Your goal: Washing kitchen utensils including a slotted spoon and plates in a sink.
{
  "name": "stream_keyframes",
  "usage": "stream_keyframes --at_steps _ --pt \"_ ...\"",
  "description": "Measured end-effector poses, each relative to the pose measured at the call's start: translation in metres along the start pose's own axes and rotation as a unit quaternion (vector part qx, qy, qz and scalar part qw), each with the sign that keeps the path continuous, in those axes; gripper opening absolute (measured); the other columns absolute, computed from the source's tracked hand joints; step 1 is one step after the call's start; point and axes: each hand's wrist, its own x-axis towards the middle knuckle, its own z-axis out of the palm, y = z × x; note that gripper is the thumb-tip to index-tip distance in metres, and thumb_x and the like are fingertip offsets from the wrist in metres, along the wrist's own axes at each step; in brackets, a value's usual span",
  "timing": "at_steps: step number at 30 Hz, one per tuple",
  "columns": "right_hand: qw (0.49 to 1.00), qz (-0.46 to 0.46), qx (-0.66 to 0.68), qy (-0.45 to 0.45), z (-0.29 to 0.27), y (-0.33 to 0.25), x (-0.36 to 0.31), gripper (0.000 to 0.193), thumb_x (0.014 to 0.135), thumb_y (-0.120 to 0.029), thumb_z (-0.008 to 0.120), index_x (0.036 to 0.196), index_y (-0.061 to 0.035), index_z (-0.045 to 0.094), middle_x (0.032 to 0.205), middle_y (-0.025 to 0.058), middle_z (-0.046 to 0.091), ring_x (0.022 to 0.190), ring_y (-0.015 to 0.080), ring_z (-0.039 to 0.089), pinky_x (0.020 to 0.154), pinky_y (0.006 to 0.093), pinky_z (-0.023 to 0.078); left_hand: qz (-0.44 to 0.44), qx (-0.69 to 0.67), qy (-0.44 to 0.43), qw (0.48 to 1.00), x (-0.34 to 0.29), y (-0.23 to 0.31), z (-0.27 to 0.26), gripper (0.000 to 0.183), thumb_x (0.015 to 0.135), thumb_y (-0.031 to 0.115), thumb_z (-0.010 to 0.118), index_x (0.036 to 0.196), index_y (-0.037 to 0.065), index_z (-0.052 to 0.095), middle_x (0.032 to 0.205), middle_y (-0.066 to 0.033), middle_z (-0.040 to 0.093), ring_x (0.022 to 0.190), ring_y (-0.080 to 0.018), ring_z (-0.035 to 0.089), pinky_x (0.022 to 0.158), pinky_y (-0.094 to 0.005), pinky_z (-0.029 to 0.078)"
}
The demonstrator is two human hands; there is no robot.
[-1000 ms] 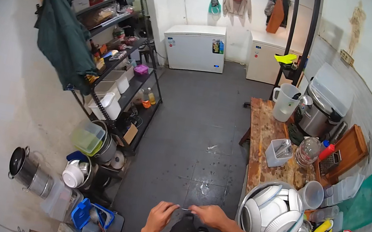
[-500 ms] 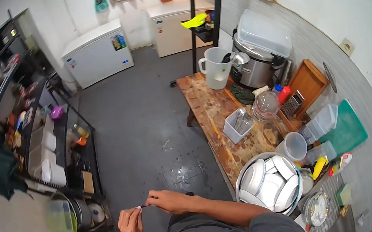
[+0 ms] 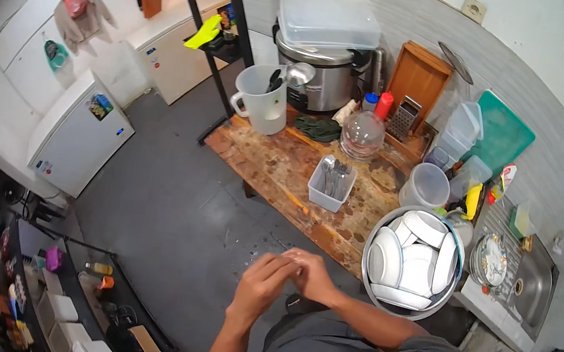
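Note:
Before my body, over the dark floor, both hands meet at their fingertips. My left hand (image 3: 261,283) has its fingers bent and pressed together. My right hand (image 3: 314,278) is closed and turned toward it, fingertips against the left ones. Anything pinched between them is hidden or too small to make out. Nearest on the right is a big round metal basin (image 3: 435,311) of stacked white bowls (image 3: 419,267). On the worn wooden table (image 3: 275,175) stands a white plastic tub (image 3: 326,201) with spoons and forks (image 3: 335,177) upright in it.
Along the table's back stand a clear jug (image 3: 261,102), a large rice cooker (image 3: 324,79), a clear glass bowl (image 3: 362,136), a grater (image 3: 404,118) and a plastic bucket (image 3: 426,187). A steel sink (image 3: 535,293) is at the right, plates (image 3: 490,261) beside it. Shelves (image 3: 89,300) line the lower left.
My hands have risen and come together, fingertips now touching. The view has swung, so the table, basin and sink sit further left or higher in the picture.

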Motion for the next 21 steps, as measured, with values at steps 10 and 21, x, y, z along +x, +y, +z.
stream_keyframes --at_steps 10,21 --pt "0.939 0.103 -0.011 0.327 -0.105 0.053 0.042 0.019 0.108 -0.01 0.054 0.115 0.0051 0.064 0.109 0.0137 0.074 0.099 0.0206 0.072 0.092 0.0337 0.056 0.102 -0.133 -0.134 0.977 0.108 -0.069 0.06 0.061 0.084 0.01 0.084 0.14 0.003 0.06 0.142 -0.0185 0.062 0.121 -0.0333 0.067 0.098 -0.0409 0.057" --pt "0.92 0.187 -0.265 0.219 -0.167 0.143 0.097 0.012 0.102 -0.002 0.057 0.113 -0.001 0.057 0.091 0.0173 0.073 0.079 0.0352 0.071 0.071 0.0419 0.054 -0.296 -0.331 0.019 0.896 0.118 -0.176 -0.002 0.067 0.105 0.032 0.06 0.157 -0.002 0.034 0.15 -0.0267 0.052 0.132 -0.0415 0.059 0.109 -0.0505 0.049"
